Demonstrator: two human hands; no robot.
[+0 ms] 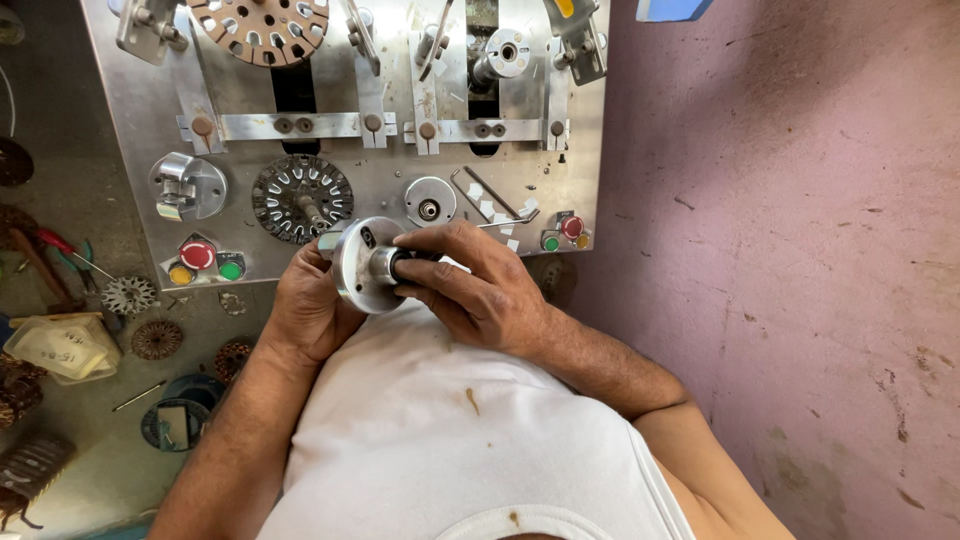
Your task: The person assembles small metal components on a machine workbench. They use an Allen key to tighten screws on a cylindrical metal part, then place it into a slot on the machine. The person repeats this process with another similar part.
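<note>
White cloth of the person's undershirt (450, 430), spotted with small brown stains, fills the bottom of the view. Just beyond it both hands meet at the near edge of a steel machine plate (130, 150). Left hand (305, 310) cups the back rim of a round polished metal disc fixture (358, 265), fingers curled closed behind it. Right hand (475, 290) reaches in from the other side, thumb and fingertips pinched shut around the dark knob at the fixture's centre, palm turned down.

On the plate's near left corner sit a red push button (197, 255), a yellow one (180, 274) and a green one (231, 270); a second red and green pair (563, 233) sits at the near right corner. Farther in lie a slotted stator core (301, 198), a small round bearing hub (430, 202) and a bent hex key (495, 200). At the far edge a copper-coloured slotted lamination disc (262, 28) rests. Left of the plate, red-handled pliers (60, 250) and loose wound coils (157, 340) lie on the grey bench.
</note>
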